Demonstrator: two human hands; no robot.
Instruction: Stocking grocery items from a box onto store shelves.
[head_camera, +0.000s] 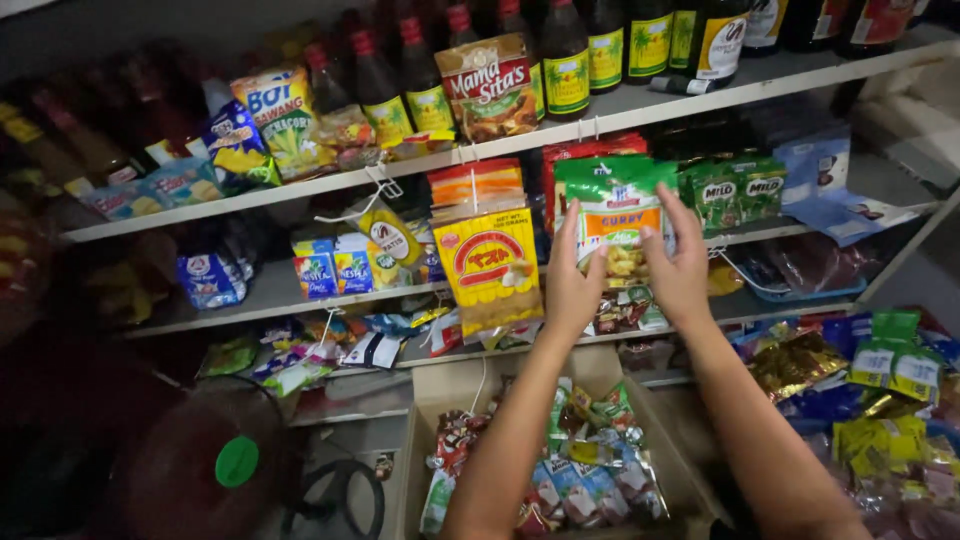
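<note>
Both hands are raised to a green-topped sachet pack that hangs from the front edge of the upper shelf. The left hand has its grip clamped on the pack's left edge, thumb in front and fingers behind. The right hand pinches the right edge the same way, with its forefinger stretched up along the side towards the green header. Holding it by both edges keeps the limp strip flat and square, presumably so that it hangs straight from its hook. The pack is thin glossy film, green above, white and orange in the middle, with a clear lower part showing small yellowish pieces. Just left of the left grip hangs a yellow and red packet, also shiny film, flat and rectangular, with an orange-striped card strip above it; both dangle from white clips so the fronts face outward. Right of the right grip sit green foil drink sachets, crinkled and puffy, on the middle shelf. Above the grips stands a row of dark glass bottles with yellow labels, placed upright at the back where they cannot tip. Below the forearms an open cardboard box holds a loose heap of more shiny sachets, matt brown walls against crumpled foil. Far left of the grips, a round green cap shows in the dark.
</note>
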